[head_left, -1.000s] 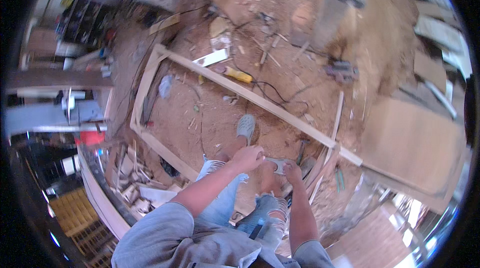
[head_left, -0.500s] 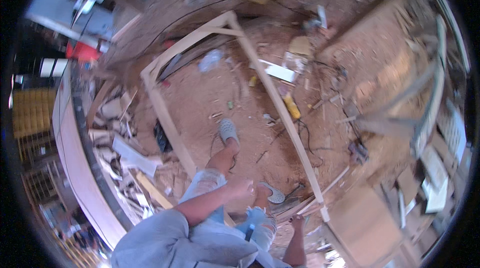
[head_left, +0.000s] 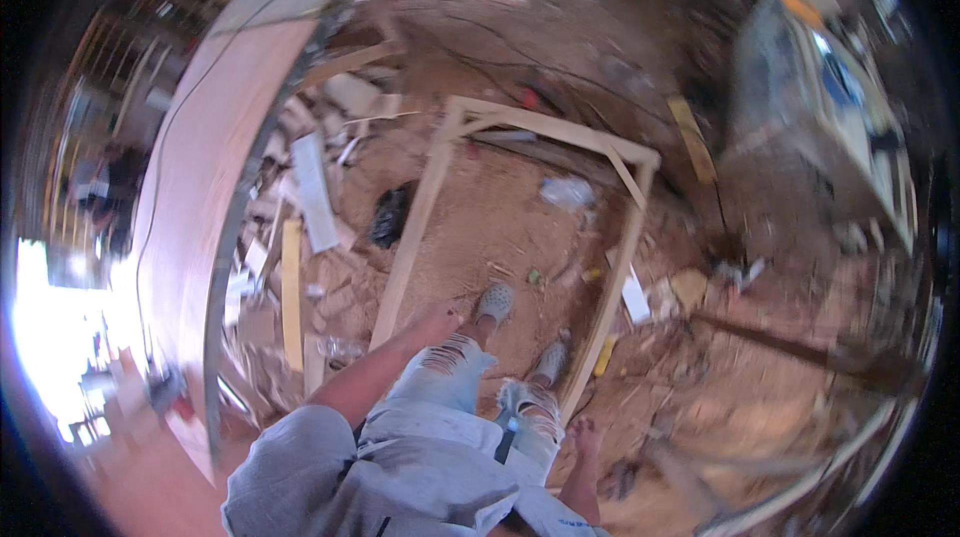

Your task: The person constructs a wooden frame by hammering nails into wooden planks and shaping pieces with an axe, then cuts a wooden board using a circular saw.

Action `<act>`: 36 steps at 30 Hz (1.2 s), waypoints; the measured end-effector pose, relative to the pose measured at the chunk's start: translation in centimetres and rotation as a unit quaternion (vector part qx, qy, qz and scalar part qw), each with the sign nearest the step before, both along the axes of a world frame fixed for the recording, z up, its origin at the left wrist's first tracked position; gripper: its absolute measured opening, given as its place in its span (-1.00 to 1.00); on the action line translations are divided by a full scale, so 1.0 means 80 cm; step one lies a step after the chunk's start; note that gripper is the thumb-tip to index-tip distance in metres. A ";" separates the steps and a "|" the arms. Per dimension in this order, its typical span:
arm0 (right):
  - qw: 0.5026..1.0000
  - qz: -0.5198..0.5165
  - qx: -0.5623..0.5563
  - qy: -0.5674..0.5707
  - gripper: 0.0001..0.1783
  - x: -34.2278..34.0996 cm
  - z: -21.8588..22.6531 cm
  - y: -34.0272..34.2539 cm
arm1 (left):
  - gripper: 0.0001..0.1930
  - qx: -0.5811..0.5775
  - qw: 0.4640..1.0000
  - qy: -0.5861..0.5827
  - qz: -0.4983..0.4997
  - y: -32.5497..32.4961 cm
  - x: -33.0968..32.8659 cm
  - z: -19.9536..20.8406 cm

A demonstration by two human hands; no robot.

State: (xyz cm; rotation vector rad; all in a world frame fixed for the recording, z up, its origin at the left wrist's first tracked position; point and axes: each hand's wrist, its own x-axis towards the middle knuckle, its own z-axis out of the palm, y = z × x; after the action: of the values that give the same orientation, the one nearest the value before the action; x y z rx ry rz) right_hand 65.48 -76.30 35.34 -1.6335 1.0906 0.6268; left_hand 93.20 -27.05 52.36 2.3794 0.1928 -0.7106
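A pale wooden frame (head_left: 540, 122) of narrow rails lies on the dusty floor, with short diagonal braces at its two far corners. My feet in grey clogs (head_left: 496, 301) stand between its long rails. My left hand (head_left: 446, 321) hangs beside my left knee, between that knee and the left rail; its fingers are smeared by motion. Low on the right, my right hand (head_left: 583, 434) is next to the near part of the right rail. Whether it touches the rail, and how its fingers are set, I cannot make out. Nothing plainly shows in either hand.
A long pale panel (head_left: 215, 127) stretches along the left, with wood offcuts (head_left: 318, 192) and a black plastic bag (head_left: 388, 215) beside it. A clear plastic bag (head_left: 567, 193) lies inside the frame. Rightward are a yellow tool (head_left: 605, 356), a dark beam (head_left: 800, 345) and cables.
My view has turned left, so the frame now appears more upright and the left panel nearer. My left hand has shifted outward from in front of my lap to beside my left knee.
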 end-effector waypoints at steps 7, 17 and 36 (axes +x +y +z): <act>0.913 0.403 -0.047 0.049 -0.56 0.077 0.029 -0.108 | -0.59 0.037 0.971 0.050 0.232 0.022 -0.249 0.092; 0.714 0.679 -0.149 -0.080 -0.59 0.180 0.114 0.009 | -0.63 0.053 0.883 0.013 0.466 0.035 -0.635 0.062; 0.716 0.640 -0.280 -0.001 -0.59 -0.029 0.106 0.004 | -0.57 0.113 0.887 0.284 0.347 0.244 -0.795 -0.064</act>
State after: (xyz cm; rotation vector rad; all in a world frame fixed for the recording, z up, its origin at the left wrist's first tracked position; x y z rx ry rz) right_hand 63.20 -76.00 43.81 -2.8734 -0.1169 1.2085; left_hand 29.57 -7.55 47.22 1.9999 1.3598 -1.0259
